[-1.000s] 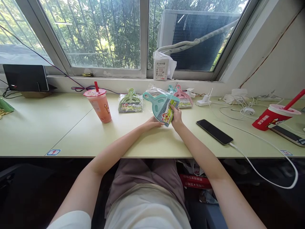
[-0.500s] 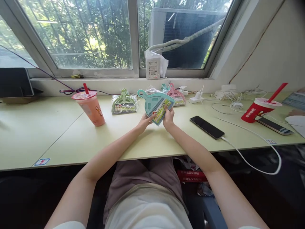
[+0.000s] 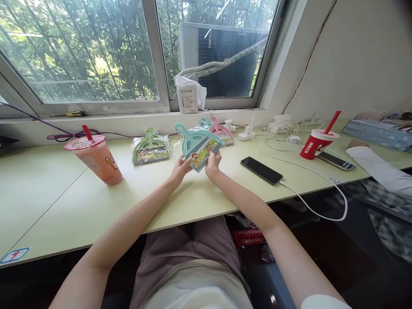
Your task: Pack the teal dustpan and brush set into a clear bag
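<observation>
Holding a teal dustpan set (image 3: 197, 145) in its clear wrapper, tilted above the desk (image 3: 64, 201), the left hand (image 3: 180, 168) pinches its lower left edge while the right hand (image 3: 213, 161) grips its lower right corner. Green (image 3: 150, 147) and pink (image 3: 220, 131) packs lie behind; a pink drink (image 3: 96, 159) stands left, a phone (image 3: 261, 170) lies right.

a pale green table (image 3: 199, 201) carries a pink drink cup (image 3: 96, 159) at left, green (image 3: 150, 148) and pink (image 3: 220, 131) packed dustpan sets far, a black phone (image 3: 261, 170) and red cup (image 3: 317, 143) right, with what may be chargers (image 3: 283, 128) behind.
</observation>
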Available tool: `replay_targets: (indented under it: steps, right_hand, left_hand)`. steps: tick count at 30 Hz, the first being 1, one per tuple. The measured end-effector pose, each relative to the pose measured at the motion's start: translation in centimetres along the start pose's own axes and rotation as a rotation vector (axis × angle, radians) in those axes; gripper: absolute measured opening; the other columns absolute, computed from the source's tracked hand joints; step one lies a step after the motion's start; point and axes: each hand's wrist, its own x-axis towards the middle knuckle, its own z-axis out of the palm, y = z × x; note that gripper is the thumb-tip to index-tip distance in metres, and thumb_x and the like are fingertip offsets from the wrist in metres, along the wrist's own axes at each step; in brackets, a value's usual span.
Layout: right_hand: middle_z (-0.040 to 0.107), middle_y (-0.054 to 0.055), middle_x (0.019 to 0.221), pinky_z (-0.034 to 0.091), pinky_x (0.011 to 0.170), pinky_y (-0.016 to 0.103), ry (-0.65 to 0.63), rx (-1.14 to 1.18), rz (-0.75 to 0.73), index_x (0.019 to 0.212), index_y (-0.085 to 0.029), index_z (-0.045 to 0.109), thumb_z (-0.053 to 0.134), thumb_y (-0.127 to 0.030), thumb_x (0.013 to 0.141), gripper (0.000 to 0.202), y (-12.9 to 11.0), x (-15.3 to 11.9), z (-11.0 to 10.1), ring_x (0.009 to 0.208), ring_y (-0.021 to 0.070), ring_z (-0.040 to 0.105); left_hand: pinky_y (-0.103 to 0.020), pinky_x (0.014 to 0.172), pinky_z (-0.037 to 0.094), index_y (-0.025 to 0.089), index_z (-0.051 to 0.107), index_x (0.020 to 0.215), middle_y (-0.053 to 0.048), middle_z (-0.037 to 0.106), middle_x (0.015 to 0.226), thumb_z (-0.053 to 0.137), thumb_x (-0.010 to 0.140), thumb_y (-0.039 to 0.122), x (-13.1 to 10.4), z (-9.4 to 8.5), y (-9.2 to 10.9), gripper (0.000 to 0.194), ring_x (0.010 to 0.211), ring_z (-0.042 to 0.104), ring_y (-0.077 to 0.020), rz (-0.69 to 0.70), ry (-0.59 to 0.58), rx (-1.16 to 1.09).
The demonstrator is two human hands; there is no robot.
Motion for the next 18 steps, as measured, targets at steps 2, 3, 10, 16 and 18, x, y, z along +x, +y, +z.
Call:
replay_targets:
  steps: [2, 3, 10, 16, 18]
  right_hand:
    - [0.072, 0.002, 0.089, 0.057, 0.069, 0.029, 0.001, -0.027, 0.005, 0.106, -0.022, 0.063, 0.064, -0.044, 0.075, 0.038, 0.5, 0.0, 0.1, 0.075, 0.0151, 0.065]
    - [0.071, 0.001, 0.088, 0.057, 0.069, 0.028, 0.005, -0.044, 0.003, 0.106, -0.022, 0.063, 0.063, -0.045, 0.075, 0.038, 0.6, 0.1, 0.1, 0.074, 0.015, 0.064]
    - [0.071, 0.001, 0.091, 0.058, 0.072, 0.03, -0.006, -0.083, -0.008, 0.103, -0.025, 0.061, 0.061, -0.046, 0.079, 0.032, -0.3, 0.8, -0.7, 0.082, 0.0159, 0.067]
    - [0.071, 0.0, 0.093, 0.058, 0.079, 0.028, -0.007, -0.056, 0.028, 0.103, -0.024, 0.06, 0.062, -0.035, 0.082, 0.023, 0.3, 0.0, -0.9, 0.085, 0.0139, 0.068]
    - [0.071, -0.002, 0.091, 0.058, 0.079, 0.028, -0.034, -0.063, 0.058, 0.101, -0.024, 0.06, 0.063, -0.033, 0.082, 0.021, 0.5, 0.2, -0.9, 0.084, 0.013, 0.068]
  left_hand:
    - [-0.04, 0.104, 0.05, 0.021, 0.057, 0.12, -0.009, 0.07, 0.123, 0.083, 0.073, 0.042, -0.5, 0.3, -0.5, 0.058, 0.111, 0.067, -0.0222, -0.087, -0.049, -0.009]
    - [-0.04, 0.104, 0.05, 0.021, 0.058, 0.12, -0.009, 0.07, 0.122, 0.083, 0.073, 0.041, -0.7, 0.6, -0.8, 0.057, 0.11, 0.068, -0.0215, -0.121, -0.075, -0.019]
    - [-0.043, 0.105, 0.047, 0.023, 0.061, 0.116, -0.01, 0.068, 0.126, 0.081, 0.074, 0.046, -0.5, 1.2, -0.5, 0.052, 0.118, 0.064, -0.0254, -0.097, -0.126, -0.022]
    - [-0.045, 0.095, 0.054, 0.017, 0.06, 0.11, -0.009, 0.074, 0.105, 0.086, 0.065, 0.035, -0.5, 0.2, 0.3, 0.054, 0.093, 0.07, -0.0225, -0.008, -0.043, 0.113]
    - [-0.046, 0.089, 0.057, 0.015, 0.061, 0.105, -0.008, 0.074, 0.096, 0.085, 0.064, 0.031, -0.6, 0.1, 0.2, 0.05, 0.083, 0.07, -0.022, -0.045, -0.041, 0.147]
